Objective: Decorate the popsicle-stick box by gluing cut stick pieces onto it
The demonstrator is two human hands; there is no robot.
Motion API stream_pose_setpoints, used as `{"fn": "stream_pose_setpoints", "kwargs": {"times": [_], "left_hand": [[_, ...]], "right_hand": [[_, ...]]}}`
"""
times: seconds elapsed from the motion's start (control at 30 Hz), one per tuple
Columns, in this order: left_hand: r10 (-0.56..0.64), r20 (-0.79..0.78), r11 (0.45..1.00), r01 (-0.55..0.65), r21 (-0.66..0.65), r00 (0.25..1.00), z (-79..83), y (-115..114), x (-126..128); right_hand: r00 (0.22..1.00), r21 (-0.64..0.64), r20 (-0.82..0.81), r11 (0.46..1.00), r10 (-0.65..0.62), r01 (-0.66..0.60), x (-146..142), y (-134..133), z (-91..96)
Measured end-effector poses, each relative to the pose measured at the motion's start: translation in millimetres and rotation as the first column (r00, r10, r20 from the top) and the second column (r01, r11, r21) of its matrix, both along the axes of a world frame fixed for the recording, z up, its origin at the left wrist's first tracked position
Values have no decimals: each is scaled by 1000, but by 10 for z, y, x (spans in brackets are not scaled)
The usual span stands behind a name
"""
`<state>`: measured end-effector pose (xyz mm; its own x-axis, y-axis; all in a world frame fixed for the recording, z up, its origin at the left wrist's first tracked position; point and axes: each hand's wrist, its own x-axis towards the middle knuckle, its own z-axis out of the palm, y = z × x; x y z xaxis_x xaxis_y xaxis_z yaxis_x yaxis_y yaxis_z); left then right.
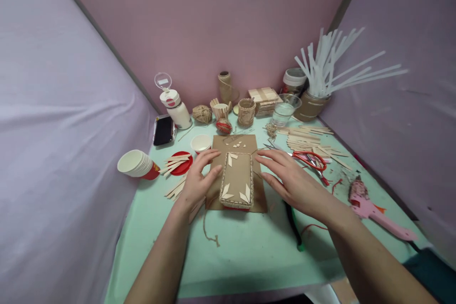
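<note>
A rectangular cardboard box (pixel 236 175) with a braided twine edge lies between my hands, small pale wood pieces arranged in three of its corners. Under it is a brown cardboard sheet (pixel 261 199), with a few tiny wood chips (pixel 238 145) beyond the box. My left hand (pixel 201 178) hovers by the box's left side, fingers apart and holding nothing. On the other side, my right hand (pixel 288 180) is also open and empty, its fingertips near the box's right edge. Red-handled scissors (pixel 309 157) lie just beyond my right hand.
Stacked paper cups (pixel 137 164) and sticks on a red lid (pixel 181 164) are at left. A pink glue gun (pixel 377 213) and loose wooden sticks (pixel 304 140) lie at right. Twine balls (pixel 202 114), a white bottle (pixel 178 111), a glass of water (pixel 284 113) and a jar of glue sticks (pixel 311 104) stand behind.
</note>
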<state>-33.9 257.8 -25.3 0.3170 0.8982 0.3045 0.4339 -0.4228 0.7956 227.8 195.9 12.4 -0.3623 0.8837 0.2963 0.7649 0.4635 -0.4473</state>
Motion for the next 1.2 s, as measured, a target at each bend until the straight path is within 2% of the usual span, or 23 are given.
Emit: {"fn": "stream_pose_setpoints", "kwargs": {"times": [0.13,0.3,0.4,0.5,0.63,0.93,1.2], "left_hand": [[21,6,1000,-21,-22,1000,149,40,61],[41,-160,998,-32,60,986,375,90,168],[63,-266,998,-53,45,962,447,75,247],[93,-343,996,-91,22,935,465,40,310],[108,-387,994,-104,31,916,447,15,348],[119,-406,993,-110,46,906,409,5,335],[102,-391,995,-99,29,915,412,-21,320]], "right_hand": [[999,35,-34,999,-16,17,23,-30,-17],[997,79,-70,996,-33,38,-101,155,31],[998,55,-2,996,-64,64,-248,342,74],[994,19,97,998,-59,57,-387,510,93],[988,-5,145,999,-48,49,-489,618,84],[976,0,208,998,-59,60,-490,603,104],[985,25,160,998,-60,56,-442,586,57]]}}
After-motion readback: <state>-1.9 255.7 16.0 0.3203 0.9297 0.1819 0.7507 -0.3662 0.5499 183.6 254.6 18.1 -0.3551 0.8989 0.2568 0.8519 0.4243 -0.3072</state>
